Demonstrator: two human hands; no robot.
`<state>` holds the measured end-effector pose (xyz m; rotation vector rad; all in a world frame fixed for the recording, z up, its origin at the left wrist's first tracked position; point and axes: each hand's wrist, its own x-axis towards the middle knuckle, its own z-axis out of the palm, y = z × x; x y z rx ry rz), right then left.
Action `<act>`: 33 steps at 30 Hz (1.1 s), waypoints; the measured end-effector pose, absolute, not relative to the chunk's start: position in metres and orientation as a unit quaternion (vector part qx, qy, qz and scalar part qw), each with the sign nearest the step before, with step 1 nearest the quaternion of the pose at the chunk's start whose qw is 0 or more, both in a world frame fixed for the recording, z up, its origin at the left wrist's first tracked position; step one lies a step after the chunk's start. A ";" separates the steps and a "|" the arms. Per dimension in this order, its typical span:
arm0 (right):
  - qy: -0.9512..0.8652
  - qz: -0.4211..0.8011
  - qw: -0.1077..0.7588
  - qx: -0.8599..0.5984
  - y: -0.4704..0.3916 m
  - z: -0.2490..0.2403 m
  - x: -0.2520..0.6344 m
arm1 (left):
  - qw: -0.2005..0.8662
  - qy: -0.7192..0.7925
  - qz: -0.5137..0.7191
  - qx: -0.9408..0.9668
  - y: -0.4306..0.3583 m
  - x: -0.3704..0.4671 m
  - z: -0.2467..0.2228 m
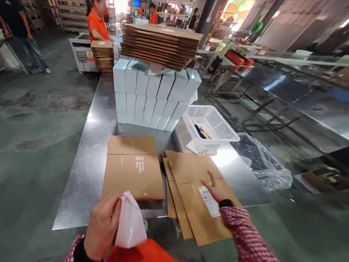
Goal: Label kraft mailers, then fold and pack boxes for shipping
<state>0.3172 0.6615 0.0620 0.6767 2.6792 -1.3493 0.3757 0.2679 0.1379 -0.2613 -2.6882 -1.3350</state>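
Low at the front of the table, my left hand (104, 218) pinches a white slip of paper (129, 221) by its upper edge. My right hand (215, 187) is over a flat cardboard carton (193, 167), fingers spread, by a white label (209, 201) on its surface. Whether the fingertips touch the carton I cannot tell. More flat cartons lie under that one, jutting past the table's front edge. To the left, another stack of flattened cartons (128, 173) shows white printing on its top sheet.
Pale blue boxes (146, 96) stand in two rows on the metal table (79, 176), with stacked cardboard (161, 41) on top. A white perforated basket (215, 120) holds a yellow-and-black tool. Clear plastic (264, 161) hangs at the right. A person in orange (98, 24) stands beyond.
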 end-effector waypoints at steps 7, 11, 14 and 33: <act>0.647 -0.708 0.222 -0.176 0.453 0.033 0.378 | 0.031 -0.928 -0.371 -0.002 0.247 0.343 0.106; 0.690 -0.696 0.144 -0.141 0.447 0.035 0.378 | 0.082 -0.915 -0.391 0.057 0.229 0.357 0.079; 0.709 -0.669 0.148 -0.169 0.451 0.040 0.370 | 0.000 -0.870 -0.493 0.000 0.235 0.381 0.075; 0.776 -0.622 0.037 -0.100 0.434 0.018 0.342 | -0.025 -0.852 -0.509 0.122 0.270 0.383 0.033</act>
